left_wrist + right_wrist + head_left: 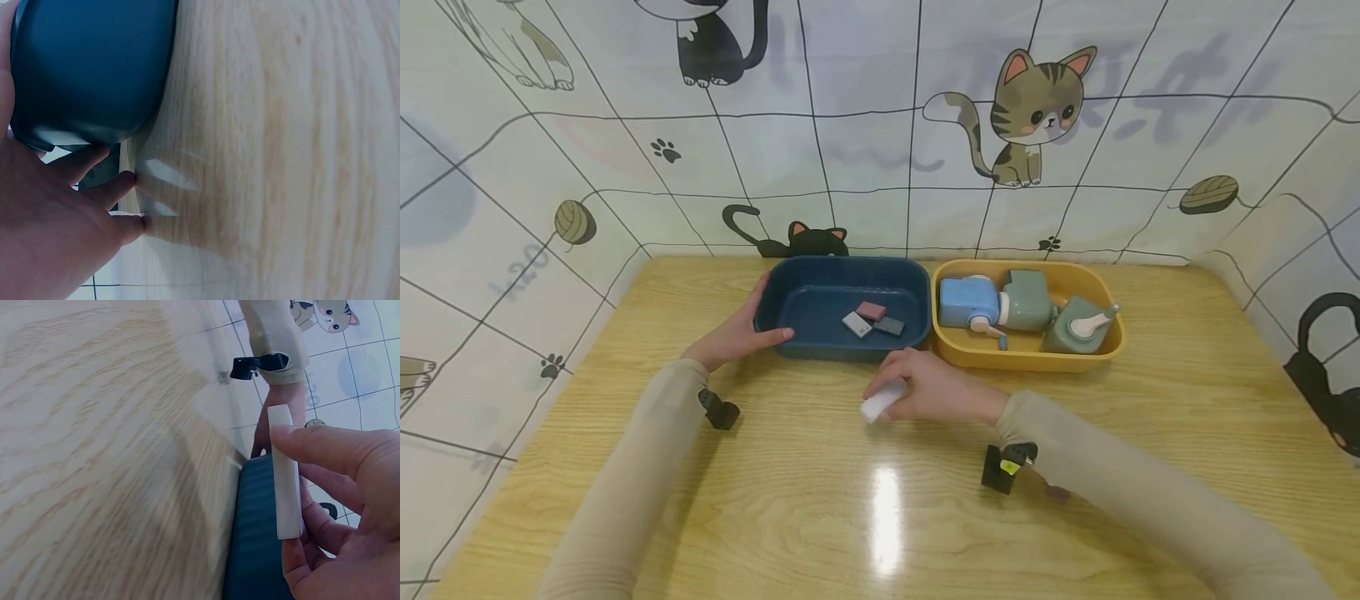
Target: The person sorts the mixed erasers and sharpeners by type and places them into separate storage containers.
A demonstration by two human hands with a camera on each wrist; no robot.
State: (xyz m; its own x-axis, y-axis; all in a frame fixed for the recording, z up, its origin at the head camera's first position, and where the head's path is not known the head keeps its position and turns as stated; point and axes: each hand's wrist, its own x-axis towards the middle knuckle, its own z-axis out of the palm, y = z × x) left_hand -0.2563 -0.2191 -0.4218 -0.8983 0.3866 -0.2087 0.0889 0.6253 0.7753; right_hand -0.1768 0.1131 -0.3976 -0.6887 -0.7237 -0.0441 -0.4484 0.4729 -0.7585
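Note:
My right hand pinches a white eraser between thumb and fingers, just in front of the dark blue bin. In the right wrist view the eraser shows its long narrow side, with the thumb across it. My left hand holds the bin's left end, thumb over the rim and fingers on the outer side. Seen from the left wrist, several fingers spread beside the bin's wall. Inside the bin lie a pink eraser, a white one and a dark grey one.
A yellow bin stands against the blue bin's right side. It holds a blue crank sharpener and two green ones. A small brownish-pink thing is mostly hidden by the right sleeve. A cat-print cloth hangs behind the wooden table.

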